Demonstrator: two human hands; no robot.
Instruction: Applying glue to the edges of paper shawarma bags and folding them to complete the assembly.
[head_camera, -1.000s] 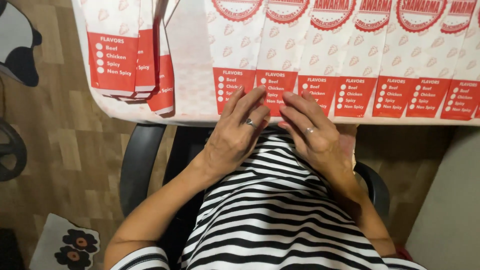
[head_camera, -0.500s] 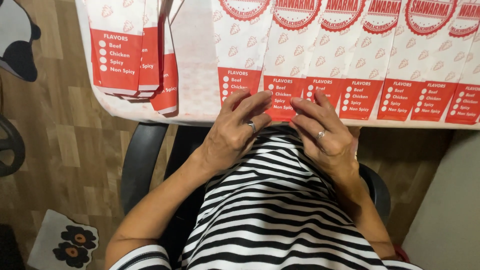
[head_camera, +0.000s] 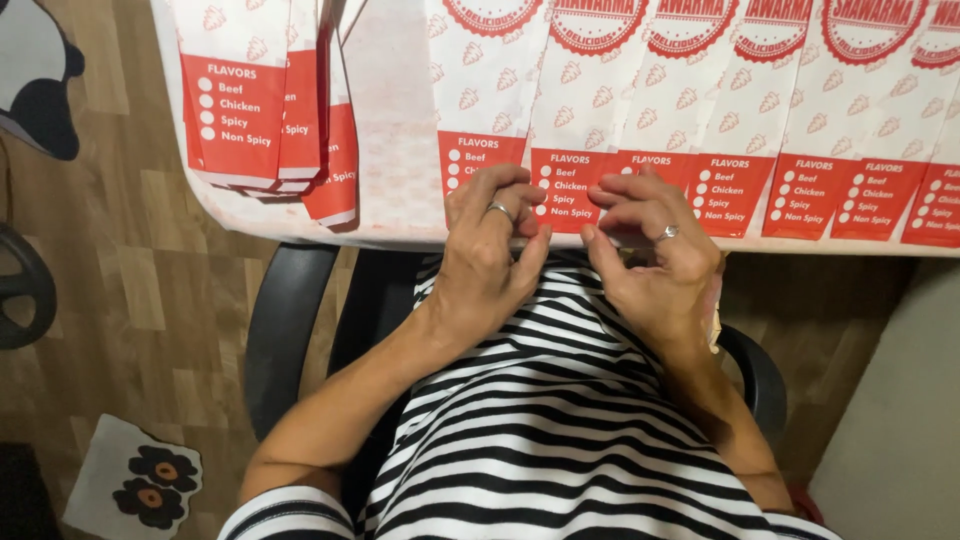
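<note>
Red-white flat paper bag pinched by left hand, right hand.

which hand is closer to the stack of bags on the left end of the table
Left. The left hand rests at the table edge, a short way right of the stack of bags. The right hand lies farther right, beyond the left hand, on the row of bags.

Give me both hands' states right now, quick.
Left hand: fingers curled, pinching the bottom edge of a red-and-white paper bag.
Right hand: fingers curled on the same bag's edge.
</note>
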